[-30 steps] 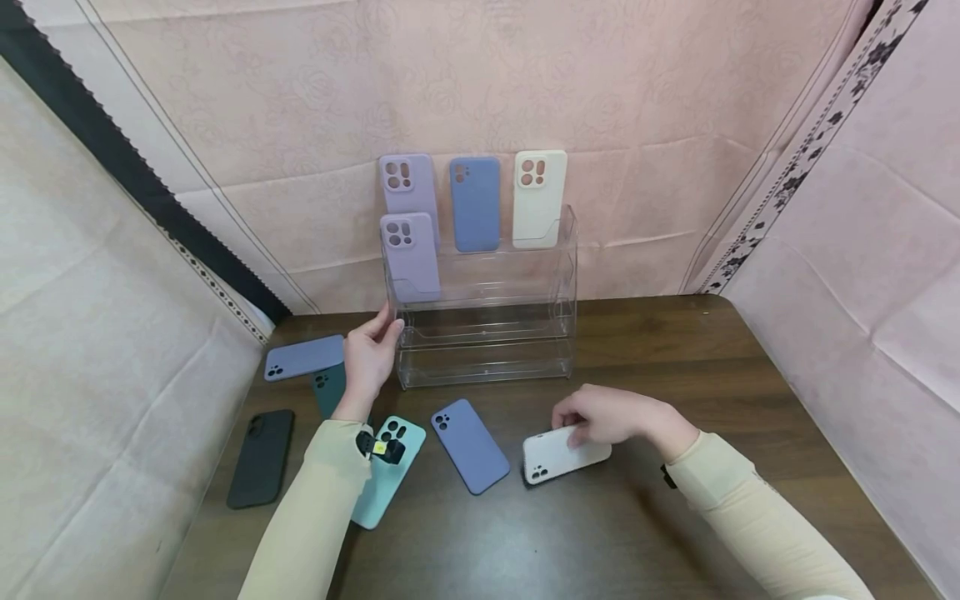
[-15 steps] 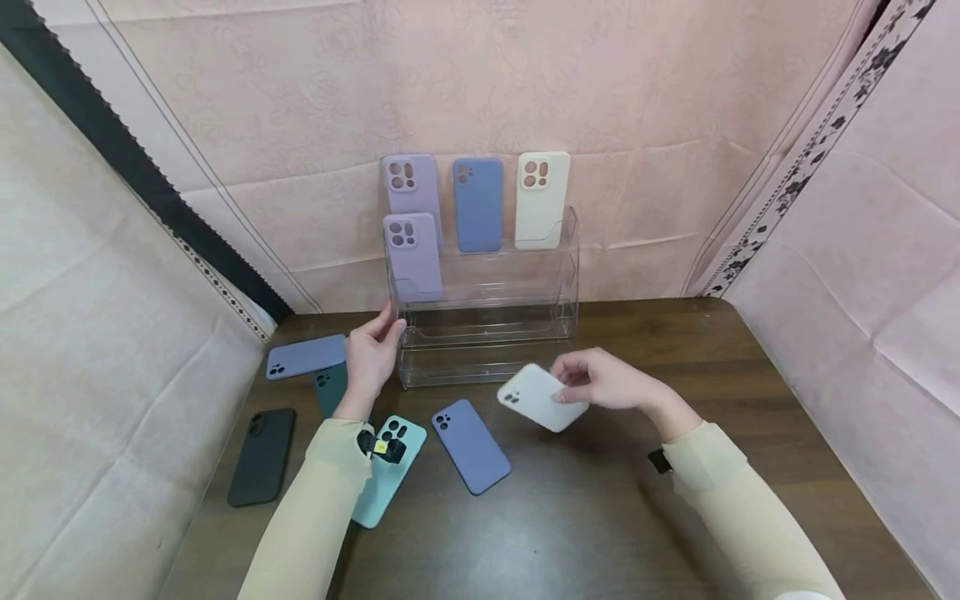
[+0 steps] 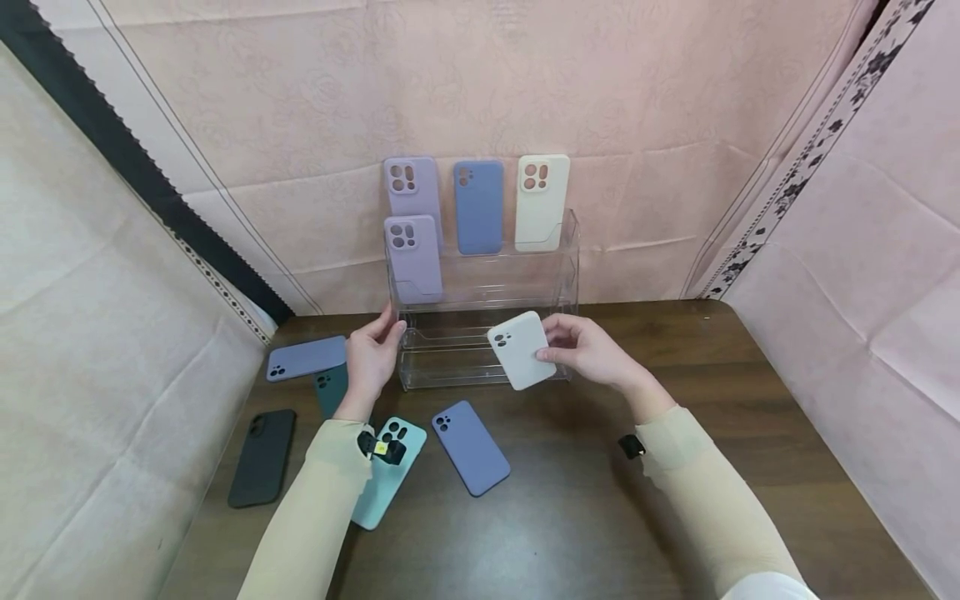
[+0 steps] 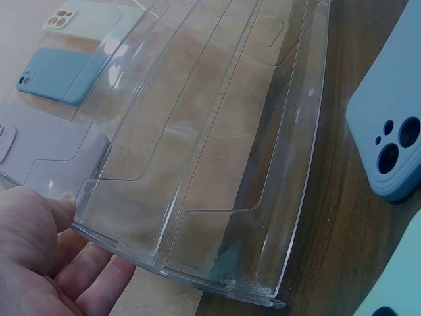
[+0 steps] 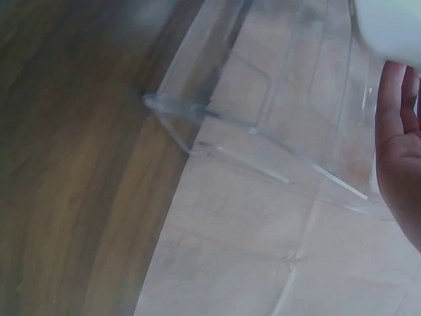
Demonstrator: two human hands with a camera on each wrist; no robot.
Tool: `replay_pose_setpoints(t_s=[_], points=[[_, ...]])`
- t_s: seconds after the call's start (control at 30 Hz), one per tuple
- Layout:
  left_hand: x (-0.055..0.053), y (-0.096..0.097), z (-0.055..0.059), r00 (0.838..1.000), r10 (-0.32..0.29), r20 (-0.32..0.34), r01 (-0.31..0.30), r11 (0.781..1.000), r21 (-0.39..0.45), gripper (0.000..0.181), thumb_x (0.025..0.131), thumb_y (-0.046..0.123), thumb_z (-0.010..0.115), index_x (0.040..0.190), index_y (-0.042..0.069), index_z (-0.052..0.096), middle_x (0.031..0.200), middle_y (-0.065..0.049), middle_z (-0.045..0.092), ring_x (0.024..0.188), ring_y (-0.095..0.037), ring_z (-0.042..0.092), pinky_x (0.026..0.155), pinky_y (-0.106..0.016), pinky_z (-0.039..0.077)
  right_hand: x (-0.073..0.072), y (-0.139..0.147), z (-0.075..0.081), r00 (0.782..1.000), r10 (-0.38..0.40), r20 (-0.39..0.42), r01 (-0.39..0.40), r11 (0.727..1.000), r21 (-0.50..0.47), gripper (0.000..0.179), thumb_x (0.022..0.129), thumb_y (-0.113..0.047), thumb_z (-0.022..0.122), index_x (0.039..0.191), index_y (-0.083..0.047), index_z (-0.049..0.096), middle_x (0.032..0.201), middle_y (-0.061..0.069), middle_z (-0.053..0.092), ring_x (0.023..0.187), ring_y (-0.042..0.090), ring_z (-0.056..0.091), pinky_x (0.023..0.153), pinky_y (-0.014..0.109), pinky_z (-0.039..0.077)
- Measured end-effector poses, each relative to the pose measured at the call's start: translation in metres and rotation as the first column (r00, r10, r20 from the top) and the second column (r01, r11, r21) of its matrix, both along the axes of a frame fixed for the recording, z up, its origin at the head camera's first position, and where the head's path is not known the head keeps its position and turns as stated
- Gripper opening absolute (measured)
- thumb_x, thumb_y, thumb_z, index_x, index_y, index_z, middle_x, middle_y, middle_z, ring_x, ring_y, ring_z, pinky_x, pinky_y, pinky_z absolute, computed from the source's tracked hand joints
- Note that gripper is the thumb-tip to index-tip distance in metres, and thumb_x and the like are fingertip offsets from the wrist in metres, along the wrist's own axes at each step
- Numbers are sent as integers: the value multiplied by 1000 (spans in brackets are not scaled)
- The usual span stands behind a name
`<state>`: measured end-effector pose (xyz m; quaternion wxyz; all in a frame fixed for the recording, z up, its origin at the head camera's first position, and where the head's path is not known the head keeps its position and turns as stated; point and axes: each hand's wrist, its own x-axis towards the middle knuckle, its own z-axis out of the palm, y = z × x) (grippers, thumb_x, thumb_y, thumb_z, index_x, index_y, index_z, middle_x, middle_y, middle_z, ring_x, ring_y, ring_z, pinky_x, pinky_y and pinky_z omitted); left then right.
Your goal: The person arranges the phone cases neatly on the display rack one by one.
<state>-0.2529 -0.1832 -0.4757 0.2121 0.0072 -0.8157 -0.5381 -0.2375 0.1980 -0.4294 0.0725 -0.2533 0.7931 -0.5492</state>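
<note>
My right hand pinches a white phone case by its right edge, tilted in front of the lower tiers of a clear tiered display rack. In the right wrist view only a corner of this white case shows. My left hand grips the rack's left side; the left wrist view shows its thumb at the edge. Two lilac phone cases stand one before the other at the rack's left. A blue phone case and a cream phone case stand along the top tier.
On the wooden table lie a periwinkle case, a mint case partly under the left wrist, a black case, a dark green case and another periwinkle case. Fabric walls enclose the table's back and sides.
My right hand has lifted the white case off the table and carried it up and left to the rack's front, turning it more upright. My left hand has stayed at the rack's side.
</note>
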Motion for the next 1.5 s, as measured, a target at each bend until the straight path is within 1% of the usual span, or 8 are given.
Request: replay_pose_setpoints(t_s=[0.2, 0.3, 0.53, 0.73, 0.93, 1.17, 1.4, 1.5], points=[[1, 0, 0, 1000, -12, 2, 12, 1000, 2, 42, 104, 22, 75, 145, 20, 66, 137, -9, 70, 121, -31, 72, 99, -49, 59, -7, -16, 10, 998, -66, -11, 65, 994, -93, 26, 96, 2, 78, 121, -1, 69, 109, 16, 78, 97, 25, 75, 85, 50, 64], [1, 0, 0, 1000, -17, 9, 17, 1000, 4, 43, 104, 23, 75, 145, 21, 66, 137, -8, 71, 121, -30, 71, 100, -48, 59, -11, -22, 16, 994, -107, -14, 105, 986, -132, 26, 97, 1, 77, 122, 0, 68, 112, 17, 77, 100, 24, 75, 87, 51, 63], [2, 0, 1, 1000, -15, 19, 15, 1000, 9, 43, 103, 23, 75, 145, 21, 66, 138, -8, 70, 122, -29, 71, 100, -47, 59, -27, -34, 24, 983, -185, -16, 176, 956, -234, 24, 98, 0, 76, 120, -2, 68, 113, 11, 79, 103, 21, 74, 87, 35, 62], [2, 0, 2, 999, -16, 34, 16, 1000, 8, 43, 104, 24, 74, 146, 22, 65, 140, -6, 69, 123, -29, 71, 101, -47, 58, -36, -46, 33, 978, -204, -38, 182, 932, -315, 25, 99, 2, 74, 123, -2, 67, 113, 9, 80, 101, 22, 73, 86, 31, 60], [2, 0, 2, 999, -6, 32, 5, 1000, 8, 42, 104, 24, 75, 145, 21, 66, 138, -6, 70, 121, -28, 71, 100, -47, 59, -46, -56, 41, 969, -242, -53, 212, 920, -329, 30, 101, -3, 73, 130, -4, 67, 119, 13, 78, 108, 22, 72, 90, 31, 58], [2, -1, 2, 999, -5, 33, 5, 1000, 6, 42, 104, 24, 74, 146, 21, 66, 138, -6, 70, 121, -28, 72, 100, -47, 59, -58, -66, 47, 961, -268, -73, 228, 912, -342, 33, 101, -6, 75, 133, -6, 68, 119, 14, 77, 108, 24, 72, 88, 32, 56], [2, -1, 2, 1000, -5, 18, 5, 1000, 4, 42, 104, 23, 75, 145, 20, 67, 137, -8, 71, 120, -29, 72, 98, -48, 59, -72, -78, 48, 958, -281, -57, 240, 893, -380, 34, 101, -7, 75, 134, -5, 68, 119, 14, 77, 108, 23, 70, 89, 30, 55], [1, -1, 1, 1000, -5, 9, 5, 1000, -3, 42, 103, 22, 76, 144, 19, 67, 136, -8, 71, 118, -29, 73, 97, -47, 60, -75, -84, 48, 955, -294, -50, 255, 892, -374, 33, 101, -9, 75, 133, -5, 68, 117, 13, 77, 106, 23, 70, 88, 30, 56]])
